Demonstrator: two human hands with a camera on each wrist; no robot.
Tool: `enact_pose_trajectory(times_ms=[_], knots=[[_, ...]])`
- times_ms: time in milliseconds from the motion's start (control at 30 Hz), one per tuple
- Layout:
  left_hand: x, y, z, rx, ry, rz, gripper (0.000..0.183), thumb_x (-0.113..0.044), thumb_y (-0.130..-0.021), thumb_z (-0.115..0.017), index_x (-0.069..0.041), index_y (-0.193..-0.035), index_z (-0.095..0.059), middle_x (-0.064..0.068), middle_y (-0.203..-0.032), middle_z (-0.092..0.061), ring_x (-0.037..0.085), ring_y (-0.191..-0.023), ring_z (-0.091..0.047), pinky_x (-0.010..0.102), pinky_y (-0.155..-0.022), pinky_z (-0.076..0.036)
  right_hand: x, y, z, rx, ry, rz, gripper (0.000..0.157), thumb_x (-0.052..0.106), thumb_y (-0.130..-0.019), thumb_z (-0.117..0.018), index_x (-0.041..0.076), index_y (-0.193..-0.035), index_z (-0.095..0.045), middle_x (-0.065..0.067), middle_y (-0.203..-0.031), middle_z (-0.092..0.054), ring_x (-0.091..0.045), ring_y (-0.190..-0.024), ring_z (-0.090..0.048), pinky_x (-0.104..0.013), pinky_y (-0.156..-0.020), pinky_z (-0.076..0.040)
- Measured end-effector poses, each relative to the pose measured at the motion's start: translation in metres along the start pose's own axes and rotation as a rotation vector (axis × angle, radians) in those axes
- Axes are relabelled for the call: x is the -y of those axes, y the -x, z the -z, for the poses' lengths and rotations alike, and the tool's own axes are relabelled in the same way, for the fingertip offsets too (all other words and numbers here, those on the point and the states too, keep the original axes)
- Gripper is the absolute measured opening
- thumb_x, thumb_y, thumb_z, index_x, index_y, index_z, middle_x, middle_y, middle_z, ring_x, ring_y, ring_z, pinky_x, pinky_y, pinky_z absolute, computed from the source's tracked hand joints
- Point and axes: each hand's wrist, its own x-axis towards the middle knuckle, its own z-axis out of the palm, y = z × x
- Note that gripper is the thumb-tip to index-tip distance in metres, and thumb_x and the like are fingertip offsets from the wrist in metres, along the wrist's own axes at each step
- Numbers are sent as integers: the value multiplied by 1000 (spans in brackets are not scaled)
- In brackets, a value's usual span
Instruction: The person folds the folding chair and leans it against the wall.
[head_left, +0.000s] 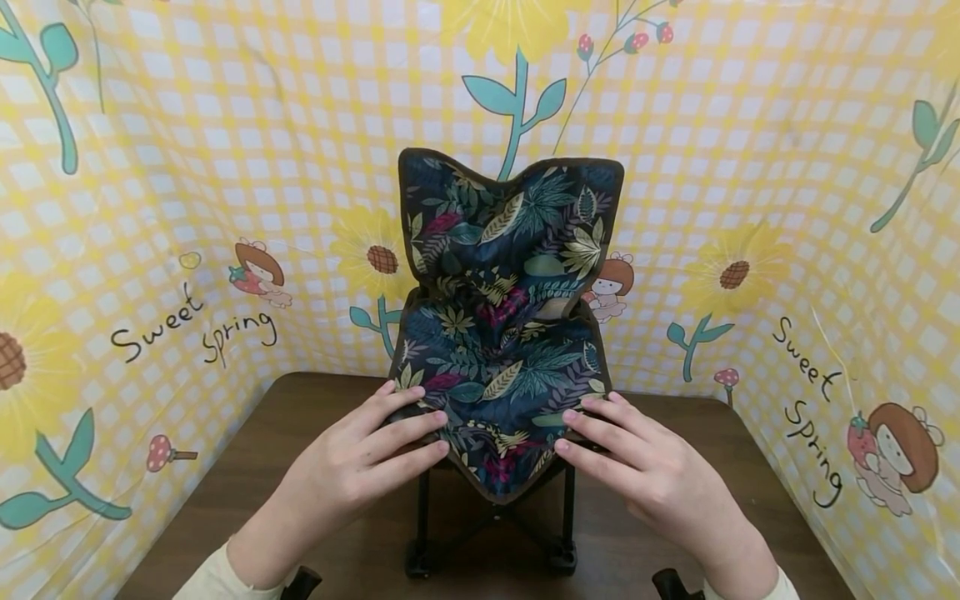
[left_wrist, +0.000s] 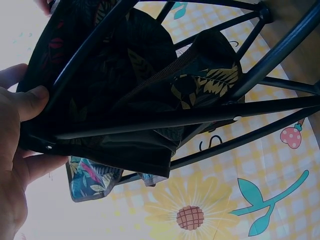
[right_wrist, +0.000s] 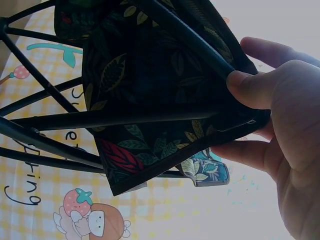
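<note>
A small folding chair (head_left: 506,379) with dark leaf-print fabric stands on the brown table, its backrest (head_left: 517,212) upright at the far side. My left hand (head_left: 352,467) grips the seat's front left corner, fingers spread over the top. In the left wrist view its thumb (left_wrist: 34,102) presses beneath, beside the black frame tube (left_wrist: 95,52). The front right corner is held by my right hand (head_left: 660,471). Its thumb (right_wrist: 247,85) lies against the underside in the right wrist view, and the fingertips reach around the fabric edge.
Black chair legs (head_left: 423,517) cross under the seat and end in dark feet on the table (head_left: 247,467). Two black tube ends (head_left: 303,581) show at the bottom edge, near my wrists. A yellow checked sheet (head_left: 315,125) with flowers and lettering surrounds the table's back and sides.
</note>
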Motion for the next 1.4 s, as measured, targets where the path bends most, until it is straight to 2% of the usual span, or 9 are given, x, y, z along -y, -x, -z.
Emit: enact_pose_trajectory(times_ms=[100, 500, 833, 1233, 1400], knots=[[0, 0, 0, 3, 1, 5, 30, -6, -108, -48, -11, -110, -78, 10, -121, -73, 38, -111, -69, 54, -104, -52, 0, -1, 0, 1, -4, 2, 34, 2, -109, -44, 7, -123, -74, -15, -129, -70, -37, -116, -66, -40, -120, -37], [1, -2, 1, 5, -5, -7, 31, -5, -108, -47, -11, -110, -78, 11, -121, -73, 39, -111, -68, 55, -100, -54, 0, -3, -2, -9, 9, 7, 35, 4, -109, -43, 7, -124, -74, -16, -126, -71, -36, -115, -67, -39, -120, -36], [1, -4, 2, -11, 1, -2, 31, -5, -108, -48, -11, -109, -79, 10, -120, -74, 39, -110, -69, 56, -100, -54, 0, -7, -2, -14, 10, 8, 34, 3, -109, -44, 7, -125, -73, -16, -128, -70, -36, -117, -67, -43, -112, -47], [1, -7, 2, -2, 14, 9, 30, -8, -108, -49, -12, -110, -78, 10, -123, -73, 39, -112, -68, 56, -102, -53, 1, -9, -1, -17, 3, -7, 34, 2, -109, -44, 7, -125, -73, -17, -128, -70, -37, -116, -67, -44, -108, -50], [0, -7, 2, 2, 18, 16, 30, -9, -108, -49, -12, -111, -78, 10, -124, -72, 39, -113, -68, 56, -102, -52, 1, -10, -2, -24, 4, -3, 33, 2, -109, -44, 6, -124, -73, -18, -127, -70, -36, -117, -66, -43, -112, -47]])
